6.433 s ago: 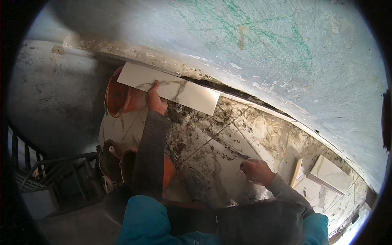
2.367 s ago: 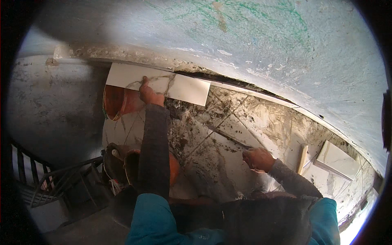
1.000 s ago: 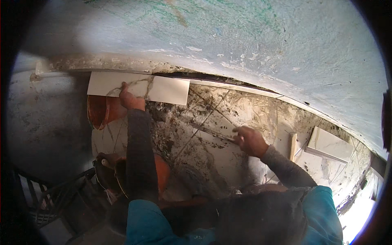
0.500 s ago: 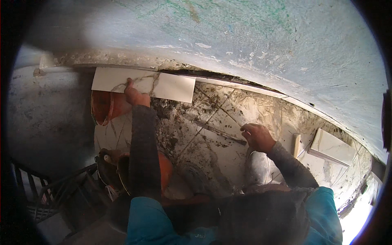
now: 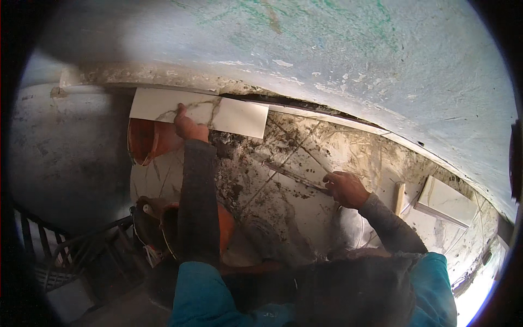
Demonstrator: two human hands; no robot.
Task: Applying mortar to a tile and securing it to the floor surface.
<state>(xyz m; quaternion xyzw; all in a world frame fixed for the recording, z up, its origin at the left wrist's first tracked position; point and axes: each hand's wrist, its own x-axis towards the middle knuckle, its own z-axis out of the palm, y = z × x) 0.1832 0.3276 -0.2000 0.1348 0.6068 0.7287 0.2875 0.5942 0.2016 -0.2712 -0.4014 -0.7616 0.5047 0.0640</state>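
Note:
A long white tile strip with brown veining (image 5: 239, 115) lies along the foot of the wall, over the rim of an orange bucket. My left hand (image 5: 190, 126) grips its near edge, thumb on the top face and the other fingers out of sight. To the right, my right hand (image 5: 348, 189) is low over the dirty tiled floor with curled fingers. A narrow, dark flat bar (image 5: 294, 177) lies aslant on the floor, one end meeting these fingers. Whether they hold it is hard to make out.
The orange bucket (image 5: 146, 136) stands left, and another orange bucket (image 5: 226, 226) is partly behind my left forearm. Stacked white tiles (image 5: 447, 201) and a short wooden piece (image 5: 400, 197) lie right. A blue-grey wall (image 5: 338, 49) runs along the far side. Dark railings (image 5: 43, 240) are lower left.
The view has shifted slightly, so the scene sits a little farther right. My right hand has come down closer to the bar's end. My left hand keeps its grip on the tile.

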